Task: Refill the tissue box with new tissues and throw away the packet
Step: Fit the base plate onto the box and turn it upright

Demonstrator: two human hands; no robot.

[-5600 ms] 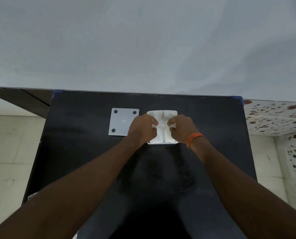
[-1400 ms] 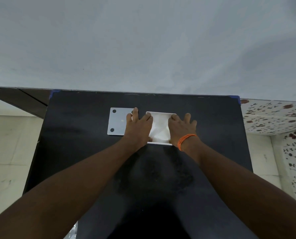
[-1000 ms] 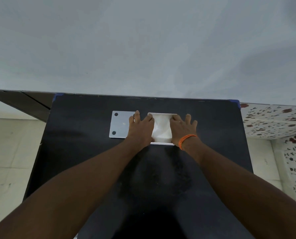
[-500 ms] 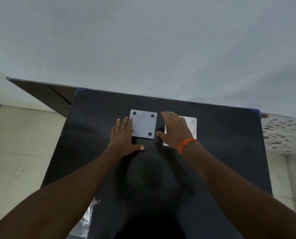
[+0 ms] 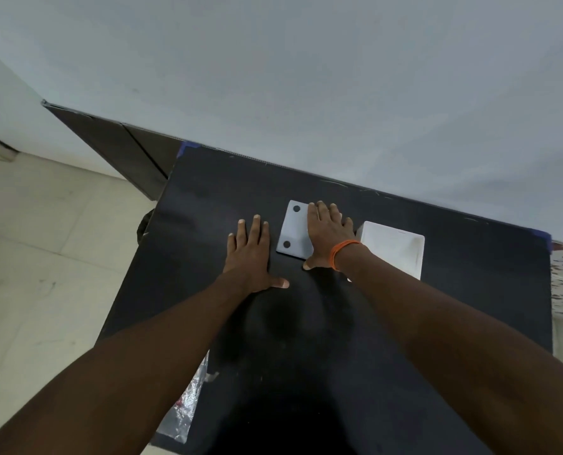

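Note:
The white tissue box (image 5: 392, 248) stands open-side up on the black table (image 5: 454, 290), filled with white tissues level with its rim. To its left lies the box's grey square plate (image 5: 292, 228) with black dots at its corners. My right hand (image 5: 327, 234), an orange band on its wrist, lies over the plate's right half with fingertips at the far edge and thumb at the near edge. Left of the plate, my left hand (image 5: 252, 254) rests flat on the table with fingers apart, holding nothing. The clear plastic packet (image 5: 188, 405) hangs at the table's left front edge, partly hidden by my left forearm.
The table's far edge meets a pale wall. Light floor tiles lie to the left, with a dark skirting board behind them. A speckled surface shows past the table's right edge.
Both hands left the tissue box and moved left. My right hand now spans the grey plate and my left hand lies on bare table. The view has swung left.

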